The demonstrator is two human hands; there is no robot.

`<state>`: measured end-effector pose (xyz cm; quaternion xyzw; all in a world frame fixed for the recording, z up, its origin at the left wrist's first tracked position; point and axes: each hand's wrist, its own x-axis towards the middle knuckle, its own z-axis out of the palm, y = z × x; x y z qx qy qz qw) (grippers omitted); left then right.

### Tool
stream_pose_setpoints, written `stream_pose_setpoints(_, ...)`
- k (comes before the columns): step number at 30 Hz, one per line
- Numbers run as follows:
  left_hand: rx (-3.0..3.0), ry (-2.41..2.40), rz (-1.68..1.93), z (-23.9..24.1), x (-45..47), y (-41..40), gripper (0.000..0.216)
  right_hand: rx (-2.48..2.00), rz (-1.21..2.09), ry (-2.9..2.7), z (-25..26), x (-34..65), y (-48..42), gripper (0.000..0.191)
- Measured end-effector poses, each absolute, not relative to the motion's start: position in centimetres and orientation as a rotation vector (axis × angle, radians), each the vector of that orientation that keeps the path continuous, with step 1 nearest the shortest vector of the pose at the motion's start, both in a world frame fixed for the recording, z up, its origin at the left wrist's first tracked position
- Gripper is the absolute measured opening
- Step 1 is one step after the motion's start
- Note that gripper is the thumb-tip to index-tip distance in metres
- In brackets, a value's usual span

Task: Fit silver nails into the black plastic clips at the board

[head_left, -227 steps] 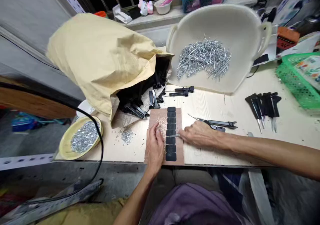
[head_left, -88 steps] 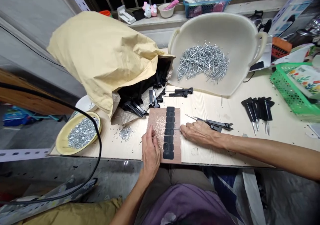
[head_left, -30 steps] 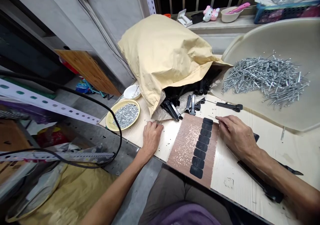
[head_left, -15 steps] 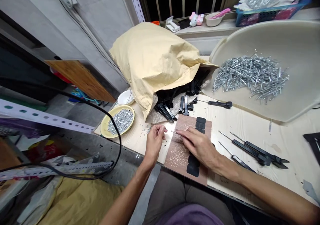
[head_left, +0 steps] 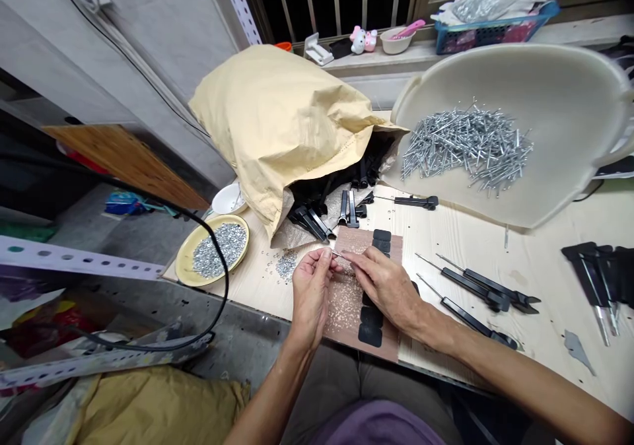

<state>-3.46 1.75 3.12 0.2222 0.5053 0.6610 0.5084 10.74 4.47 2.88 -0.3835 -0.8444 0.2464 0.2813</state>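
Observation:
Over a brown board point(head_left: 341, 306), my right hand point(head_left: 389, 290) pinches a thin metal rod point(head_left: 337, 254) that points left. My left hand point(head_left: 312, 290) is closed, with thumb and forefinger pressed together at the rod's tip. Whatever small part may be between those fingertips is hidden. Several black rounded pads point(head_left: 370, 326) lie in a column on the board, partly under my right hand. Beside my left hand is a small pile of tiny metal pieces point(head_left: 286, 265). More such pieces fill a yellow bowl point(head_left: 181, 250).
A paper sack point(head_left: 287, 108) spills black plastic parts point(head_left: 313, 222) behind my hands. At the back right, a large pale basin point(head_left: 559, 88) holds many metal rods point(head_left: 465, 144). Black-handled tools point(head_left: 475, 290) lie to the right. A black cable point(head_left: 226, 280) loops at left.
My left hand has moved right and met the rod's tip, where a gap was before. My right hand keeps its pinch on the rod. The view has swung to the right.

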Motion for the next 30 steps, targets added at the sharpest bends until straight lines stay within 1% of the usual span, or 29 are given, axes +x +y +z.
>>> stream_pose_setpoints(5,0.524,1.227,1.544,2.8,-3.5,1.9,0.025,-1.027,0.626,-2.271,2.9,11.1,4.6,0.029)
stream_pose_setpoints(10,0.519,1.249,1.489,2.6,-3.3,1.9,0.029,-1.088,0.585,-2.254,2.7,11.6,4.6,0.019)
stream_pose_setpoints(16,0.546,1.254,1.458,2.4,-3.0,1.9,0.026,-1.194,0.383,-2.274,3.0,11.8,4.5,0.022)
stream_pose_setpoints(22,0.58,1.261,1.44,2.3,-3.0,1.8,0.026,-1.225,0.286,-2.304,3.0,11.8,4.4,0.022)
stream_pose_setpoints(25,0.616,1.271,1.435,1.9,-3.1,1.8,0.026,-1.229,0.309,-2.322,2.8,12.0,4.4,0.024)
stream_pose_setpoints(30,0.635,1.28,1.39,1.5,-3.3,1.9,0.025,-1.295,0.511,-2.348,3.0,12.4,4.8,0.025)
